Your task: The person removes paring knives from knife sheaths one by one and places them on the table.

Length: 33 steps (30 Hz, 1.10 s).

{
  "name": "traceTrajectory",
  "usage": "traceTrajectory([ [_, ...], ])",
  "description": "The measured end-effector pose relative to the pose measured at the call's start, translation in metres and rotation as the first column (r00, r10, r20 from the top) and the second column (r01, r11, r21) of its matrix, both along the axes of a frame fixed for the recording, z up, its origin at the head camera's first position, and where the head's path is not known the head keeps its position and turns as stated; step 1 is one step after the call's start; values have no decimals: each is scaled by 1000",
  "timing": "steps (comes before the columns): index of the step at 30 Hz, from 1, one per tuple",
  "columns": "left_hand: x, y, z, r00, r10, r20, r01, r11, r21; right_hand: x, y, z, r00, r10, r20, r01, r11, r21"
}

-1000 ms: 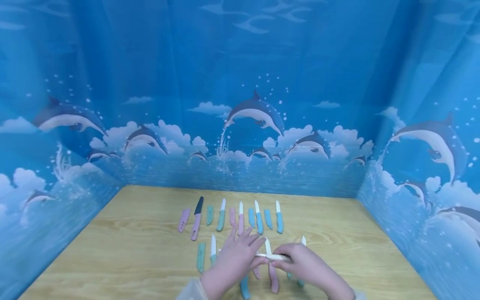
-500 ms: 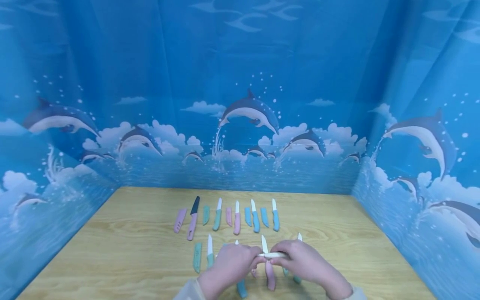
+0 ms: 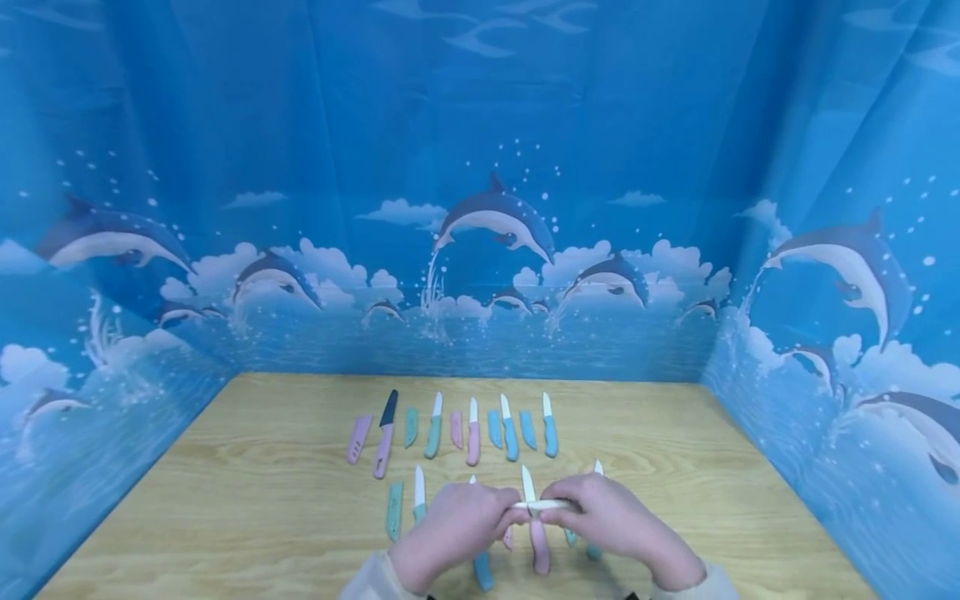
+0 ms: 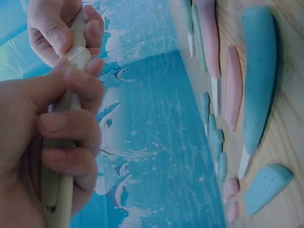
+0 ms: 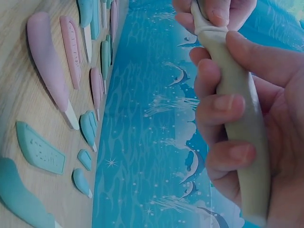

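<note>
My left hand (image 3: 457, 518) and right hand (image 3: 600, 517) meet at a cream-coloured knife (image 3: 551, 504), held crosswise above the front row of knives. In the right wrist view my right fingers curl round its pale handle (image 5: 243, 130). My left fingers wrap its cream sheath (image 4: 62, 209) in the left wrist view, thumb and forefinger near the collar where sheath and handle meet. The blade is hidden. Below the hands lies a pink knife (image 3: 539, 546) with a white blade. A blue knife (image 3: 483, 572) and a pink sheath (image 3: 507, 539) lie beside it, partly covered by the left hand.
A back row holds a purple knife (image 3: 383, 450) with a dark blade, its purple sheath (image 3: 360, 437), and several green, pink and blue knives with sheaths. A green sheath (image 3: 394, 511) lies left of the hands. A dolphin-print curtain (image 3: 480, 208) encloses the wooden table (image 3: 225, 500).
My left hand's fingers, spread out a second ago, have curled in round the sheath. The right hand keeps its grip on the handle. The head view has shifted slightly.
</note>
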State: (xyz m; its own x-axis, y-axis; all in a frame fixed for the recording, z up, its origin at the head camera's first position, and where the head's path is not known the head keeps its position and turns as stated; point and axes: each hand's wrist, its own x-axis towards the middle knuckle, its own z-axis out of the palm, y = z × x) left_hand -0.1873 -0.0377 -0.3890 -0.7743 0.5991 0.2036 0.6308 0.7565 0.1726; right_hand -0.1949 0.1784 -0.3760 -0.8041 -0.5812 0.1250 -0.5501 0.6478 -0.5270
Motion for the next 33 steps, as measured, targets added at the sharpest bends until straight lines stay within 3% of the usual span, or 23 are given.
traceTrajectory([
  [7, -1, -2, 2, 1000, -15, 16, 15, 1000, 27, 0, 1, 1, 1000, 10, 7, -10, 1000, -9],
  [18, 2, -2, 4, 987, -55, 148, 54, 998, 13, 2, 0, 2, 995, 49, 91, -45, 998, -49],
  [33, 2, -2, 5, 989, -58, 138, 58, 998, 5, 2, 1, 2, 997, 44, 70, -42, 999, -26],
])
